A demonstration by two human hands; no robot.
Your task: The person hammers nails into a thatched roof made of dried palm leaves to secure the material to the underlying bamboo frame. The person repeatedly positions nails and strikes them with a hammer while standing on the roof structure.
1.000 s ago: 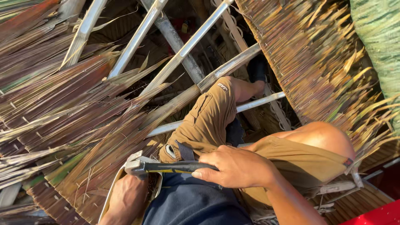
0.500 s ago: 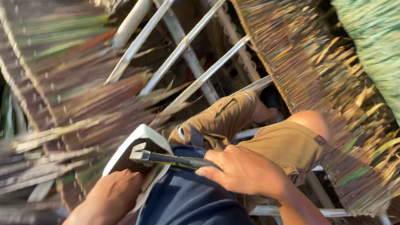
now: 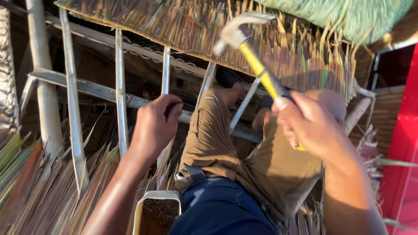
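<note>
Raised now, the claw hammer [image 3: 250, 54] stands up in front of the thatch, where half a second ago it lay level across the lap, and the view has swung toward the upper rows of the roof frame. The right hand [image 3: 311, 124] has its grip fully wrapped round the lower end of the yellow handle, fingers curled tight, with the steel head up and tipped to the left. The left hand [image 3: 156, 124] has come off the pouch and is now closed in a loose fist against a thin metal batten [image 3: 166, 74]; whether it pinches a nail or anything else I cannot tell.

As a judgement, the hammer is stiff and head-heavy, so a hold low on the handle, as here, gives swing but less control; the yellow shaft looks smooth and could slip in a damp palm.

Outward from the hands, the person's knees in brown shorts [image 3: 261, 165] are folded over the frame, above dark blue cloth at the lower edge of the view. An open pale-rimmed container [image 3: 146, 202] sits by the left forearm. Several upright battens cross a heavier horizontal rail [image 3: 96, 89]. Dried palm-leaf thatch [image 3: 174, 26] hangs along the top, a green woven mat [image 3: 348, 13] in the top right corner, and a red panel [image 3: 405, 143] down the right edge. The battens and the knees crowd the space under the hammer.
</note>
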